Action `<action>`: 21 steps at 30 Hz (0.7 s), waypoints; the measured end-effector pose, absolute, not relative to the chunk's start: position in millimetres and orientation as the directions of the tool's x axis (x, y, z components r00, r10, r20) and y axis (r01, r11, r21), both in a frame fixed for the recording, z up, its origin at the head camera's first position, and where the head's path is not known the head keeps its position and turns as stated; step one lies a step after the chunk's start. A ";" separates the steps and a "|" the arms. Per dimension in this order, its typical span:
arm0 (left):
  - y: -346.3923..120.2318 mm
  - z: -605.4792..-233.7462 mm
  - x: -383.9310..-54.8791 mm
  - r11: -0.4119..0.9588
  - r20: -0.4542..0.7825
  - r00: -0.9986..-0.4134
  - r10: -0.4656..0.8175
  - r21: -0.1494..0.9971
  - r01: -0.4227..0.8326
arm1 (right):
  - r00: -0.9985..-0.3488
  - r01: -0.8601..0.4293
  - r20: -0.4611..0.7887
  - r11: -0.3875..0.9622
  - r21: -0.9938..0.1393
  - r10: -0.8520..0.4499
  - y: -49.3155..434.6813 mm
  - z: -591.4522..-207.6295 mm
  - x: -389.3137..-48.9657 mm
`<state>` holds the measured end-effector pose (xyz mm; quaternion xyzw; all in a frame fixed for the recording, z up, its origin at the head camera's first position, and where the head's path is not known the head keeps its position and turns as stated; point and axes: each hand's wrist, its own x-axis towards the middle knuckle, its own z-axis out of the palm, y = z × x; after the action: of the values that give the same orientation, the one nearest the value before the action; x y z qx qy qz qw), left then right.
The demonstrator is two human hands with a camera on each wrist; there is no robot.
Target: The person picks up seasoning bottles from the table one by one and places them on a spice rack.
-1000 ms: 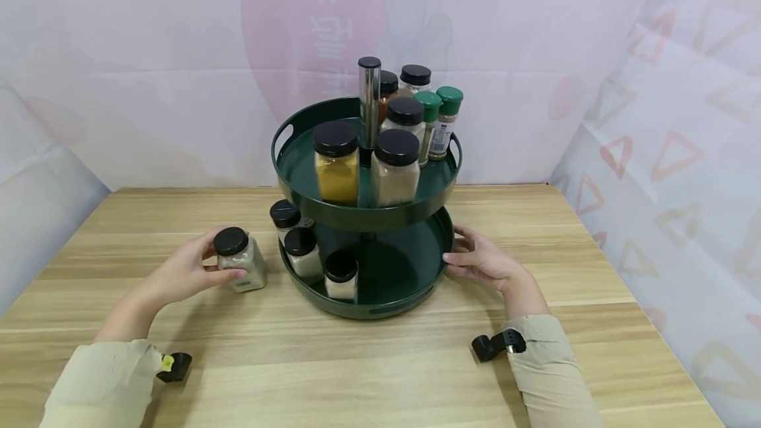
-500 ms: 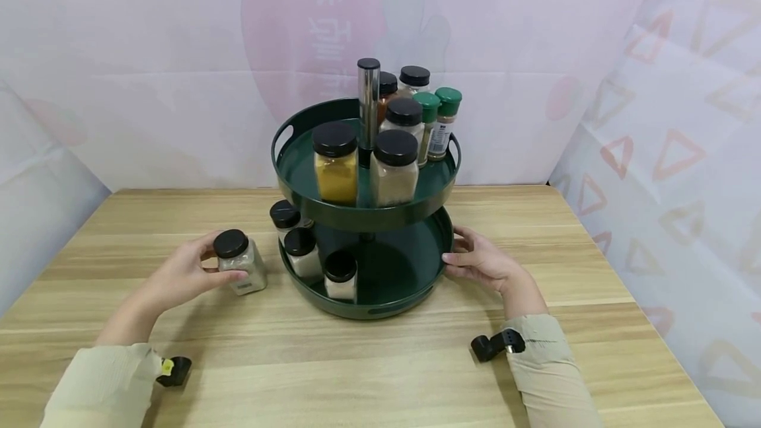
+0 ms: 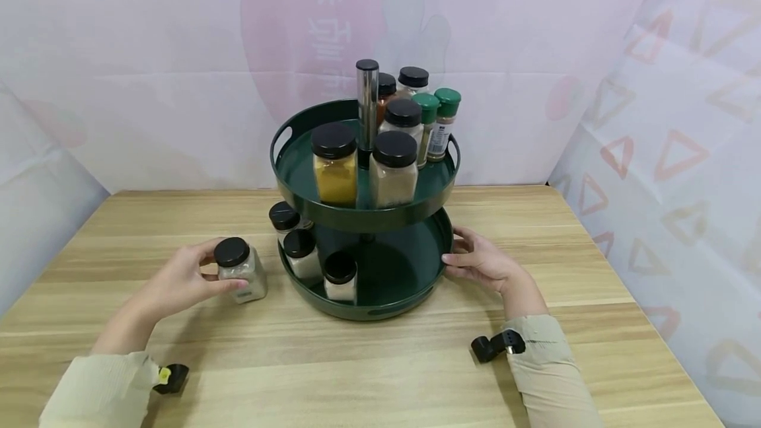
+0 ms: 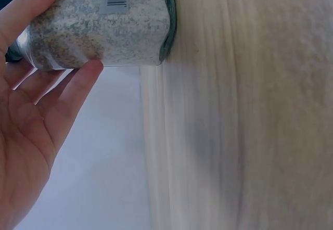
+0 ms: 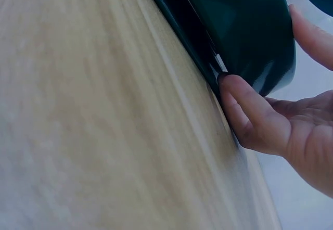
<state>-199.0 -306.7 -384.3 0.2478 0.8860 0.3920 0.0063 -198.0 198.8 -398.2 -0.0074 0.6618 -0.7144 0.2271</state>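
Note:
My left hand (image 3: pixel 184 279) grips a square clear spice jar (image 3: pixel 248 279) with a black lid, left of a dark green two-tier turntable rack. In the left wrist view, pale speckled seasoning and a barcode label show on the jar (image 4: pixel 125 32), with thumb and fingers on opposite sides. My right hand (image 3: pixel 484 261) holds the right rim of the rack's lower tray (image 3: pixel 404 263). The right wrist view shows the thumb on the upper part of the green wall (image 5: pixel 250 27) and curled fingers low against it, near the wooden table.
Several black-lidded jars, among them a white-filled jar (image 3: pixel 341 289), stand along the lower tray's left side. The upper tray (image 3: pixel 362 220) bears a yellow spice jar (image 3: pixel 335 180), more jars and two green-capped bottles. A steel post (image 3: pixel 367 107) rises through it.
My left hand has lowered slightly toward the near side of the table with the spice jar in it. My right hand keeps its place on the lower tray's rim.

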 end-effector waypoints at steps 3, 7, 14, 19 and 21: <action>-305.2 -382.9 -195.1 0.574 0.196 -0.870 0.453 0.682 0.453 | -0.897 0.314 -0.290 -0.020 -0.949 -0.335 198.6 -398.7 -198.1; -302.2 -381.0 -190.8 0.565 0.207 -0.853 0.479 0.671 0.480 | -0.897 0.315 -0.289 -0.022 -0.949 -0.335 198.4 -398.5 -197.8; -296.9 -376.4 -183.4 0.523 0.217 -0.827 0.518 0.685 0.507 | -0.894 0.320 -0.291 -0.032 -0.947 -0.339 197.6 -399.7 -198.4; -288.7 -369.4 -174.2 0.520 0.206 -0.823 0.529 0.688 0.506 | -0.896 0.316 -0.286 -0.034 -0.948 -0.339 197.8 -400.2 -199.0; -284.4 -366.6 -170.2 0.518 0.194 -0.819 0.540 0.691 0.505 | -0.896 0.313 -0.284 -0.032 -0.949 -0.341 198.1 -399.6 -198.8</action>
<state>-170.2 -284.4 -366.6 0.3000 0.8708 0.3888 0.0228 -198.8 198.1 -399.6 -0.0106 0.6573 -0.7183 0.2276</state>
